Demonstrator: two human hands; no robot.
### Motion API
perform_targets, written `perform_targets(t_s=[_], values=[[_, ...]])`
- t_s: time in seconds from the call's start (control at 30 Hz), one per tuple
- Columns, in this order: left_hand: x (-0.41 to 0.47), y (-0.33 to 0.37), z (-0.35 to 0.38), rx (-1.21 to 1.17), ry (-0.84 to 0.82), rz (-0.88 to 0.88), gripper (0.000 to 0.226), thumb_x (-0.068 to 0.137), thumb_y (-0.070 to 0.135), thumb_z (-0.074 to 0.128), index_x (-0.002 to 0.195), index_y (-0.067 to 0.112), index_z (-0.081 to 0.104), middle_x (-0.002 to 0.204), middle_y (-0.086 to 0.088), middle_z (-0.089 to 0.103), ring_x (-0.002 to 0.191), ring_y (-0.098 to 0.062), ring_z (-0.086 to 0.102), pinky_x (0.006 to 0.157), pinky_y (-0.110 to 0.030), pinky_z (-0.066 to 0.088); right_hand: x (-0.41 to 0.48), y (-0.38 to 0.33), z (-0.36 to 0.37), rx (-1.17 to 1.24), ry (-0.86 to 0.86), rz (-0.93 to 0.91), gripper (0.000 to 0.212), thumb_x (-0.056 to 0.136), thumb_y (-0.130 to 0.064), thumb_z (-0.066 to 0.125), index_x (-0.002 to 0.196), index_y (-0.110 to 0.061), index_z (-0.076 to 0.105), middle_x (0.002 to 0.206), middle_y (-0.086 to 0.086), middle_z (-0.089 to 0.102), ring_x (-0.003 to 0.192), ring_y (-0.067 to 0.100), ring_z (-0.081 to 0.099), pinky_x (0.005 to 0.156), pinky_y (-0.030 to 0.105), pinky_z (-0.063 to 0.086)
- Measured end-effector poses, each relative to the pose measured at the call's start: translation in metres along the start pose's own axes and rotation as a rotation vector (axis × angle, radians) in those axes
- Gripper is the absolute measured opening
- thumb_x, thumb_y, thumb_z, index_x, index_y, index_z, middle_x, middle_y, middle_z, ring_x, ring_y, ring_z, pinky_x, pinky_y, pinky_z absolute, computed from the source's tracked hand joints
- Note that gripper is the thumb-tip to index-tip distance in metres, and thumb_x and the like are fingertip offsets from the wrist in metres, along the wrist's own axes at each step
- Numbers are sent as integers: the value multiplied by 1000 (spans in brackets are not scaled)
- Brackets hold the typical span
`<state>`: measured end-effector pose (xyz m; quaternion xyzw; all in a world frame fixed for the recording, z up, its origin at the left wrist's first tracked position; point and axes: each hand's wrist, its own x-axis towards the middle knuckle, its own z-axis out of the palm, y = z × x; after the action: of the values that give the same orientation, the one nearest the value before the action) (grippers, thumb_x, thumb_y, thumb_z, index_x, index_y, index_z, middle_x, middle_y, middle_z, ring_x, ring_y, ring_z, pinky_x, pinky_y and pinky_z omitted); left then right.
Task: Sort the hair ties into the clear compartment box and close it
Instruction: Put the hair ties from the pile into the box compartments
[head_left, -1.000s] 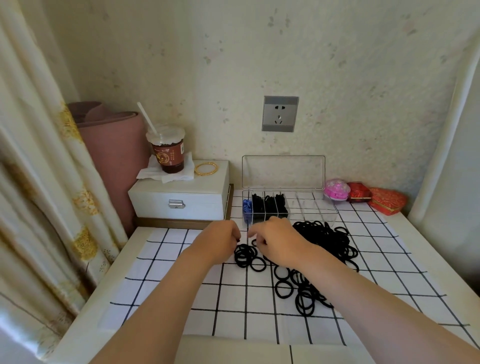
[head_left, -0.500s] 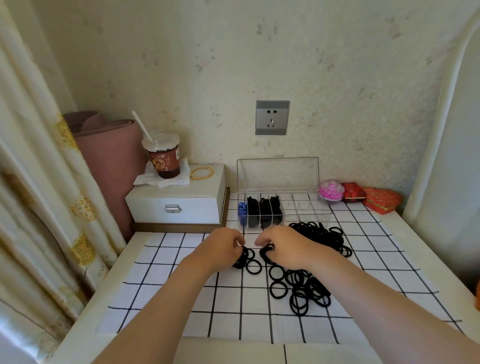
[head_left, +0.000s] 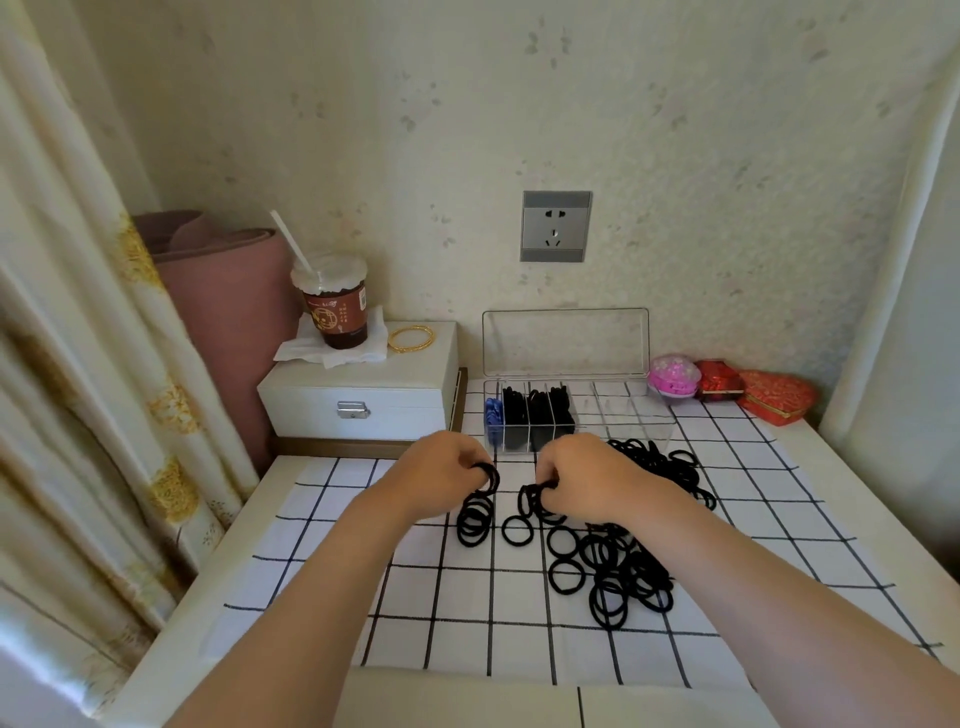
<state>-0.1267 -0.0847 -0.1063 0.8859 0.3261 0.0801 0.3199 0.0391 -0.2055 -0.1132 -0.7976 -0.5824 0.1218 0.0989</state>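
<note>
A clear compartment box (head_left: 631, 415) stands open at the back of the checked cloth, its lid (head_left: 566, 340) upright against the wall. Its left compartments hold blue and black hair ties; the right ones look bare. Several loose black hair ties (head_left: 613, 566) lie piled on the cloth in front and to the right. My left hand (head_left: 441, 478) grips a small bunch of black ties (head_left: 488, 475), with more ties stacked just below it. My right hand (head_left: 576, 478) pinches a few black ties (head_left: 532, 499) a short way to the right.
A white jewellery box (head_left: 358, 400) at the back left carries a cup with a straw (head_left: 332, 306), a tissue and a gold bangle (head_left: 412, 338). A pink case (head_left: 674, 376) and two red boxes (head_left: 774, 397) sit back right. A curtain hangs at the left.
Both hands have dropped slightly toward the cloth and drawn apart, each now holding black ties. The camera has shifted a little.
</note>
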Motion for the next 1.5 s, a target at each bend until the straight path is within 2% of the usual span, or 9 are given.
perform_targets(t_s=[0.17, 0.33, 0.53, 0.83, 1.0, 1.07, 1.13, 1.27, 1.5], values=[[-6, -4, -13, -122, -136, -40, 23, 93, 14, 60, 99, 30, 75, 89, 5, 73, 67, -4, 66, 65, -15, 53, -4, 1, -20, 310, 51, 53, 16, 90, -17, 65, 97, -29, 74, 87, -13, 69, 80, 4, 66, 70, 17, 51], [-7, -7, -5, 116, -192, 27, 30, 91, 24, 67, 120, 31, 71, 109, 10, 69, 89, 0, 55, 78, -12, 38, -12, -2, -33, 620, -158, 142, 28, 93, -2, 53, 104, -17, 74, 90, 6, 73, 57, 2, 63, 56, 19, 48], [-2, -15, 3, 307, -219, 23, 45, 91, 21, 65, 135, 28, 58, 128, 0, 56, 105, -16, 56, 88, -24, 42, -9, -2, -12, 166, -164, 61, 25, 91, -7, 61, 108, -20, 74, 105, -7, 67, 90, 7, 65, 75, 11, 47], [-1, -7, 10, 311, -143, -2, 19, 91, 22, 62, 110, 21, 67, 112, 3, 58, 102, -16, 58, 81, -25, 48, 0, -4, 5, -49, -148, 79, 31, 90, -11, 61, 118, 2, 65, 119, 18, 67, 107, 32, 63, 93, 41, 53], [-1, -7, 3, 2, -93, -64, 10, 90, 25, 63, 100, 26, 64, 94, 8, 65, 87, -7, 60, 75, -21, 47, 0, -1, 4, -66, -146, 85, 20, 82, -8, 60, 91, 6, 71, 96, 21, 71, 90, 33, 66, 79, 39, 57], [0, -8, 2, -103, -80, -93, 15, 90, 24, 65, 105, 25, 67, 97, 7, 69, 92, -8, 63, 82, -23, 49, -3, -4, 2, -127, -164, 84, 21, 79, -9, 60, 59, -4, 56, 59, 10, 54, 59, 27, 53, 55, 29, 47], [-1, -7, 2, -159, -82, -107, 20, 90, 23, 66, 109, 22, 69, 99, 6, 71, 94, -8, 64, 83, -22, 49, -4, -5, -2, -130, -146, 55, 32, 76, -11, 61, 51, -12, 40, 52, 3, 35, 54, 20, 37, 51, 28, 33], [1, -5, 5, -271, -39, -145, 19, 87, 22, 69, 106, 21, 71, 96, 3, 72, 88, -9, 66, 76, -21, 53, -8, -5, -19, 141, -60, 66, 9, 80, -19, 68, 79, -10, 70, 68, 0, 65, 58, 14, 57, 57, 25, 47], [4, 5, 19, -538, 56, -230, 15, 88, 16, 70, 102, 18, 75, 92, -6, 73, 82, -15, 69, 75, -25, 60, -19, -11, -38, 890, -151, 105, 17, 93, -4, 60, 98, -12, 73, 79, 4, 74, 71, 18, 71, 49, 24, 43]])
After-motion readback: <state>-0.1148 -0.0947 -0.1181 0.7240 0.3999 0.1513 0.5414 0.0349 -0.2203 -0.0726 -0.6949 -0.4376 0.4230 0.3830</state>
